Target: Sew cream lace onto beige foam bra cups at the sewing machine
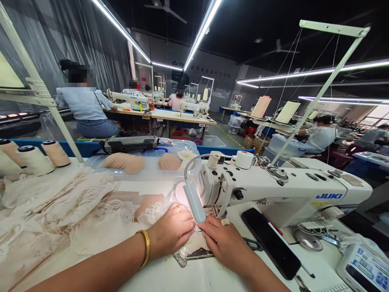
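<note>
Resting my left hand (174,228) and right hand (224,240) on pale fabric (195,241) between them, I cannot tell whether either pinches it.

Black phone (271,243) lying flat, thread cones (35,160) at left; seated person (86,107) in light blue, strip lights (203,32) overhead
</note>
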A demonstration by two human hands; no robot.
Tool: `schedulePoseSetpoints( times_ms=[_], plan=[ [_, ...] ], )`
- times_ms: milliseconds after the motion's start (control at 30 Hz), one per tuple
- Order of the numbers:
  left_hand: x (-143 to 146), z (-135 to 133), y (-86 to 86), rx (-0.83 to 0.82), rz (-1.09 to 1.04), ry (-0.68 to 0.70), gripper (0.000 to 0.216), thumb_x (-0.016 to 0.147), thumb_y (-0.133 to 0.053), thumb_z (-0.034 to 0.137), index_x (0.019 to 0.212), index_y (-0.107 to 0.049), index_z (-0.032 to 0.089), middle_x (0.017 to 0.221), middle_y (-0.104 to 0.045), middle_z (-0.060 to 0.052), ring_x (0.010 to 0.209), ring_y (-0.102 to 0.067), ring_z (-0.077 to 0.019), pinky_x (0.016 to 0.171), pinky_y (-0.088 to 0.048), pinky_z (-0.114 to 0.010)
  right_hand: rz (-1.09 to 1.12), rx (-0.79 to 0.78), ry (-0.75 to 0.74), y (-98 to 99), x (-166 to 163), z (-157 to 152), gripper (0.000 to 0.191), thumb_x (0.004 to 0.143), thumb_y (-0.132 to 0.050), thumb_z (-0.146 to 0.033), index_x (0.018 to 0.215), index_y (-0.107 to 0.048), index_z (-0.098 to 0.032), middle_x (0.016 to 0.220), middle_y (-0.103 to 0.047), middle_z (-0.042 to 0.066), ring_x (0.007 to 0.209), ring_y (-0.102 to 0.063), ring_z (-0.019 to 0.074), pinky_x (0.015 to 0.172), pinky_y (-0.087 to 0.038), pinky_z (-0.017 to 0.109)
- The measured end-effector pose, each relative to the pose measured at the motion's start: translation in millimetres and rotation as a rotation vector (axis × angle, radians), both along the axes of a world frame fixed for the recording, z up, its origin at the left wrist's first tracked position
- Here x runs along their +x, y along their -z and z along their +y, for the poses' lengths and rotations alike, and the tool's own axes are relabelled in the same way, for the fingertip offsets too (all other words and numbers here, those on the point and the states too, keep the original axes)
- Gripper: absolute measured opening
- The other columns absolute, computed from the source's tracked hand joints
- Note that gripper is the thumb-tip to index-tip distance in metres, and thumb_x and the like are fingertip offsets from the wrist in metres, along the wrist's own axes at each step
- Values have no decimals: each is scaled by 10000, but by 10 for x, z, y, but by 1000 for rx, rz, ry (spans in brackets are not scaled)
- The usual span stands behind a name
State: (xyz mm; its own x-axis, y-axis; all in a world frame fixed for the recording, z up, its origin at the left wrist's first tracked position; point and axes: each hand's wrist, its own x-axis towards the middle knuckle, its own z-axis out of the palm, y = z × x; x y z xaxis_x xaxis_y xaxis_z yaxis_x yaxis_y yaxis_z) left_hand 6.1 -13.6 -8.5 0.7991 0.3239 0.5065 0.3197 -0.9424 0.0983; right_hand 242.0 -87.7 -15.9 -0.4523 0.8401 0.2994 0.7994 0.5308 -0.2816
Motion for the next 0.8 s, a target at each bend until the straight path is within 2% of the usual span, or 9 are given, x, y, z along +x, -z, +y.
schedulePoseSetpoints(
  times_ms=[200,367,533,633,700,800],
  plan=[
    [2,-20,-20,7,-1,-16,228,1047,-462,170,889,-624,200,911,-702,-29,883,-607,-232,857,-426,-387,12,33,-15,-10,-8,-7,319,1041,-468,-119,1232,-698,-231,956,-692,64,823,-665,226,671,-463,293],
    [-5,9,-43,-8,99,-66,182,1027,-497,164,918,-639,202,964,-713,-38,947,-624,-249,893,-429,-406,2,23,5,-17,-12,-5,272,1050,-453,-145,1161,-688,-226,980,-697,70,819,-657,232,678,-458,304],
    [9,29,-92,-20,124,-128,116,975,-594,197,869,-640,199,999,-711,-74,982,-633,-295,873,-431,-438,2,25,19,-16,-11,9,255,1043,-457,-139,1128,-683,-223,1020,-709,74,828,-654,229,682,-446,306],
    [41,40,-91,-32,118,-148,109,922,-588,112,882,-640,199,976,-707,-82,959,-641,-286,866,-451,-418,21,34,17,-13,-13,10,274,1025,-464,-127,1133,-695,-227,1008,-702,70,816,-638,226,670,-432,305],
    [39,61,-87,-44,101,-159,177,871,-555,36,900,-628,195,934,-708,-78,892,-647,-266,824,-471,-389,54,31,12,-14,-29,-6,286,1022,-453,-125,1113,-704,-229,975,-691,67,823,-636,227,683,-434,309],
    [-63,36,-134,-66,55,-173,230,842,-516,-7,920,-601,192,868,-701,-65,781,-639,-247,742,-486,-360,202,-36,24,-34,-111,-65,246,1036,-453,-177,1020,-692,-235,915,-682,57,864,-641,242,755,-456,342]
  ],
)
